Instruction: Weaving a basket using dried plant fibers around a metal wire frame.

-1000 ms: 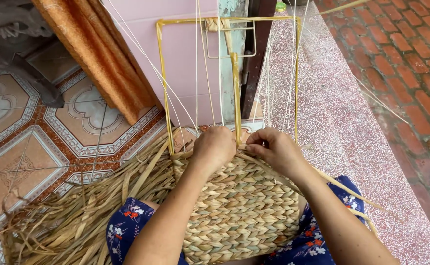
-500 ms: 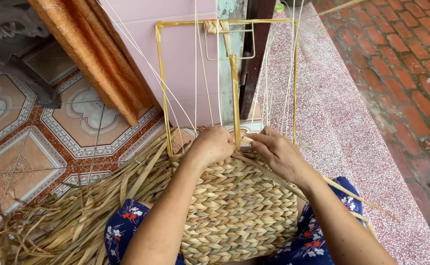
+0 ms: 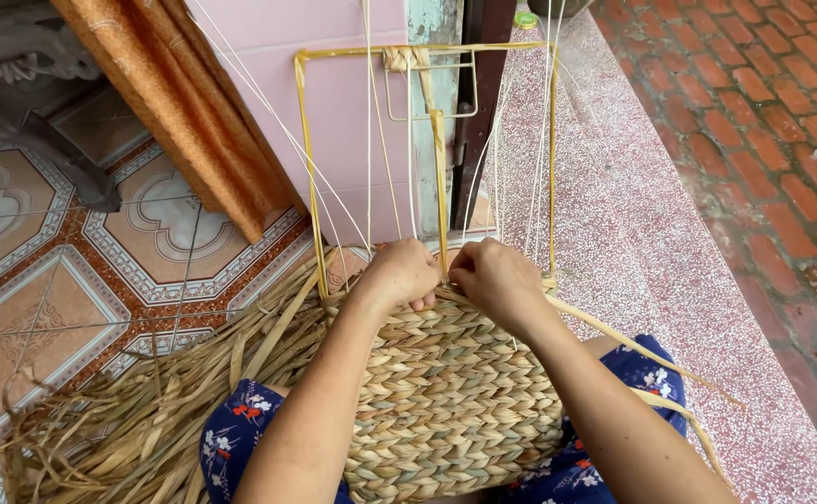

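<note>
Hands weaving at the basket's top edge

Left hand [image 3: 404, 273] and right hand [image 3: 494, 278] pinch straw strands on the woven basket [image 3: 446, 401] in the lap, inside the yellow frame [image 3: 307, 168]; loose straw [image 3: 147, 411] crowds the left.

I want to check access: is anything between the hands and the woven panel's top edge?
Nothing visible. The left hand and right hand already rest on the top edge of the woven panel, beside the central upright.

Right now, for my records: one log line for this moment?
left hand: on weave edge | right hand: pinching strand | woven basket: on lap | frame: upright
</note>
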